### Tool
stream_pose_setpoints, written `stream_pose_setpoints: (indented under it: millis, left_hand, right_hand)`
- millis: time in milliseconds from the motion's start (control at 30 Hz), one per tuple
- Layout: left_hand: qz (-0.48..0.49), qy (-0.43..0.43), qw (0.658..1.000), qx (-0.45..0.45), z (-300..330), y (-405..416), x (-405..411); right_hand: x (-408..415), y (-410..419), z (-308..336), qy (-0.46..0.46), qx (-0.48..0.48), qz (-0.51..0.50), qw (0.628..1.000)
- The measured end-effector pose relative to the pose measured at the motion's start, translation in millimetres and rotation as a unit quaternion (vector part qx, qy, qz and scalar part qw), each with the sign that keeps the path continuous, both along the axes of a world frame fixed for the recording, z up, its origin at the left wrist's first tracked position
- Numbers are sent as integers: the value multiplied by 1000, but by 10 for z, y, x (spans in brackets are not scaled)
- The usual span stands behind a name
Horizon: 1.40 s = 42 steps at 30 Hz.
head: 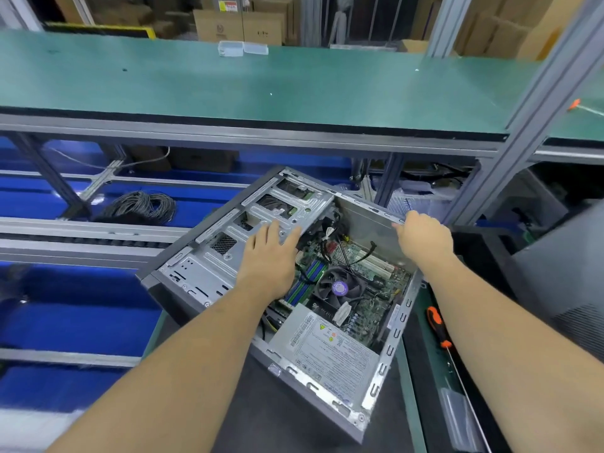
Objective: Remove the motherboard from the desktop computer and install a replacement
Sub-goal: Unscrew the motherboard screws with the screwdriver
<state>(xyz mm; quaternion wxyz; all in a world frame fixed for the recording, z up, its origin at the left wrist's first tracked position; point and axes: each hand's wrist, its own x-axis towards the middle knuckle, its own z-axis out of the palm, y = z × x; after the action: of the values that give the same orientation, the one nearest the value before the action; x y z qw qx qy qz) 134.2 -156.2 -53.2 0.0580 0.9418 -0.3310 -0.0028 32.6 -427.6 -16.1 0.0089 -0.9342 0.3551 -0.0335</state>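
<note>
Nearby, a screwdriver (439, 328) lies right of the case (209, 273); my left hand (268, 256) rests flat on its drive cage (261, 217), my right hand (423, 238) grips its far rim.

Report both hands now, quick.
Left hand: open, resting flat on the grey metal drive cage.
Right hand: gripping the open computer case's top edge.

We look forward and down from head height, close above the open computer case (281, 289).
</note>
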Motion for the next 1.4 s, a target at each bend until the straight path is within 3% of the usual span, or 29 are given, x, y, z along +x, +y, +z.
stream_pose_setpoints:
  millis: [267,467,600,733,1000,1233,1400]
  left_hand:
    - [-102,9,994,29,69,130,407]
    - [-46,-1,993,108,198,136,462]
    - [23,35,998,42,177,69,-12]
    - [25,-8,998,51,139,179,-252]
    - [75,7,997,-12,116,412,-362]
    - [-21,-5,1000,-10,114,339,-242]
    - [-87,-27,996,-16,167,290,-239]
  right_hand:
    - [-571,454,-62,6,-69,-63,996]
    - [-774,821,8,26,20,-87,996]
    - [-605,696,111,32,89,-10,995]
    - [-351,673,109,-13,159,37,987]
    - [-404,707,-73,-21,5,29,999]
    - [-872,876,-178,-43,-15,-55,997]
    - [-1109,938,-206,-42,28,-99,994]
